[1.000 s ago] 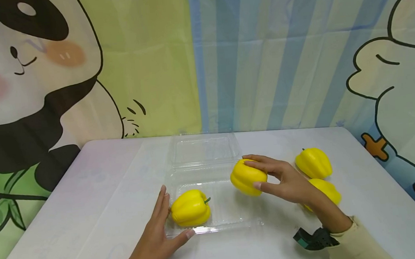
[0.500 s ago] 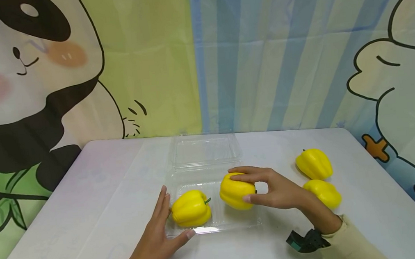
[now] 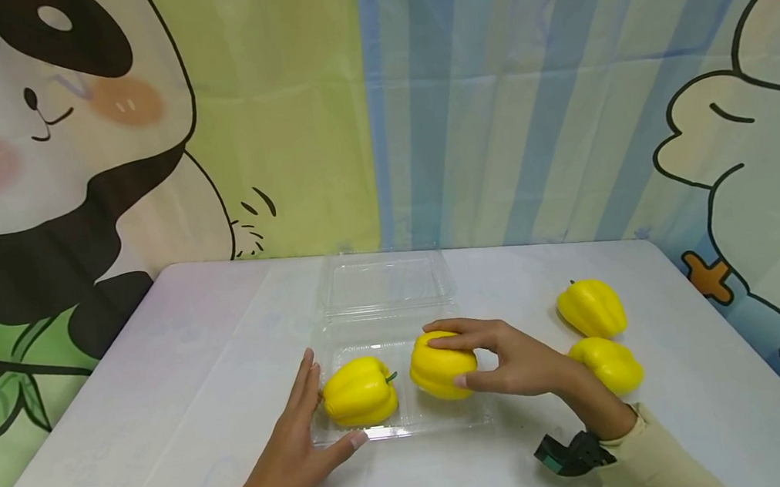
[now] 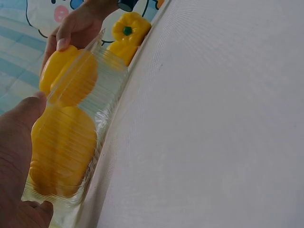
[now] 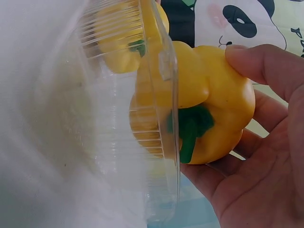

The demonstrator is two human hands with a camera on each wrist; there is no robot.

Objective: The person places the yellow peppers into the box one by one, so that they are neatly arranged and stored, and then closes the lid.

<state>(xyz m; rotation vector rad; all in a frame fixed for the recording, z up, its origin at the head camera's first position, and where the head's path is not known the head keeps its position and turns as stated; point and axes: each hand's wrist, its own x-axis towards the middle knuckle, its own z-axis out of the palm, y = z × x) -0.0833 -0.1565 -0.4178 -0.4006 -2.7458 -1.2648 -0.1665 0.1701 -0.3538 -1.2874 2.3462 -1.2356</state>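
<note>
A clear plastic clamshell box (image 3: pixel 405 420) lies on the table with its lid (image 3: pixel 386 282) folded back. In its left half rests one yellow bell pepper (image 3: pixel 357 392), stem toward the right. My right hand (image 3: pixel 511 357) grips a second yellow bell pepper (image 3: pixel 439 367) between thumb and fingers, partly down inside the right half. The right wrist view shows that pepper's green stem (image 5: pixel 190 128) through and above the box wall. At the box's left front corner, my left hand (image 3: pixel 296 445) touches the edge with fingers extended and thumb spread.
Two more yellow bell peppers, a rear one (image 3: pixel 591 309) and a nearer one (image 3: pixel 609 365), lie right of the box, the nearer partly behind the right forearm. The white table (image 3: pixel 141 420) meets a cartoon-printed curtain (image 3: pixel 281 114) at the back.
My right hand has carried its bell pepper left and down, from above the box's right side into its right half. The left hand has stayed in place.
</note>
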